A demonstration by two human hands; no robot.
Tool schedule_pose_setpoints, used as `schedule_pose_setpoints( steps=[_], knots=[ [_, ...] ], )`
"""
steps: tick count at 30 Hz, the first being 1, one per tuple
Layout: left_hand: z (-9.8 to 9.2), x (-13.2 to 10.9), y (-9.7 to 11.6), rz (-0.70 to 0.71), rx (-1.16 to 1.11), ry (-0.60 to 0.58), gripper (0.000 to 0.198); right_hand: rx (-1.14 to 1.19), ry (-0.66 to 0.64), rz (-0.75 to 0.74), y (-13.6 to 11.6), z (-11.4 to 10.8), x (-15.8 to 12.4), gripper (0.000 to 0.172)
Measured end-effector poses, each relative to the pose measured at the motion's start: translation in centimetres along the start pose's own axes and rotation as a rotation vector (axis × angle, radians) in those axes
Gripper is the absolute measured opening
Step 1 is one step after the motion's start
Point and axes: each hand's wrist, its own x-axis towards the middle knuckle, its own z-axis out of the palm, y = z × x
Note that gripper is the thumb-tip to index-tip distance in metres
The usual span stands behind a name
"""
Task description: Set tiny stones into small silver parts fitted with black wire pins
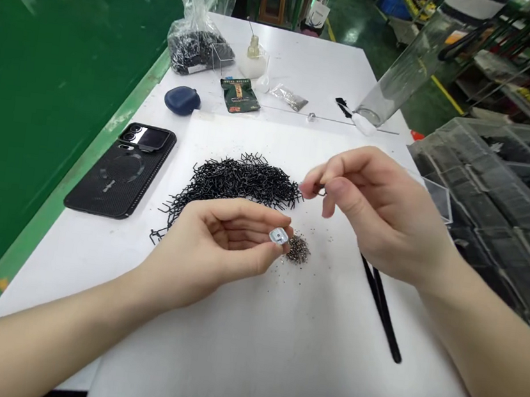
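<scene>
My left hand [228, 239] is closed, pinching a small silver metal piece [278, 235] with rounded corners and a dark mark or hole in its middle. Up and to the right of it, my right hand [375, 205] is closed in a pinch around a tiny dark piece [322, 191], mostly hidden by the fingertips. Behind the left hand spreads a heap of short bent black pins [243, 180]. Just past the left fingertips lies a small pile of tiny brownish metal bits [298, 249]. Black tweezers [382, 313] rest under the right wrist, partly covered.
A black phone [121, 171] and a dark blue case [182, 100] lie at left. Farther back are a plastic bag of black parts [196, 48], a dropper bottle [253, 58], a green packet [239, 95] and a clear bottle [401, 73]. Clear drawers [503, 183] stand at right.
</scene>
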Motion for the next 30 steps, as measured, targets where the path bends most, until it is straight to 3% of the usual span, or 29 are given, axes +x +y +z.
schedule_pose_setpoints(
  steps=[4, 13, 15, 21, 26, 30],
  knots=[
    [0.1, 0.2, 0.1, -0.078, -0.052, -0.007, 0.036, 0.161, 0.063, 0.056, 0.1, 1.0, -1.1, 0.026],
    [-0.6, 0.4, -0.4, -0.058, -0.132, -0.022, 0.024, 0.166, 0.294, 0.108, 1.1, 0.7, -0.5, 0.014],
    [-0.6, 0.3, -0.4, -0.053, -0.124, -0.025, 0.024, 0.203, 0.288, 0.110, 0.6, 0.8, -0.8, 0.009],
    [-0.5, 0.6, -0.1, -0.071, -0.154, -0.052, 0.028, 0.410, 0.159, 0.056, -0.7, 1.7, -1.8, 0.018],
    [-0.4, 0.4, 0.0, -0.126, -0.209, -0.075, 0.023, 0.396, 0.130, 0.057, -1.1, 2.0, -2.1, 0.018],
    [-0.1, 0.0, 0.0, -0.158, -0.248, -0.048, 0.018, 0.342, 0.142, 0.028, -1.5, 2.2, -2.2, 0.032]
  ],
)
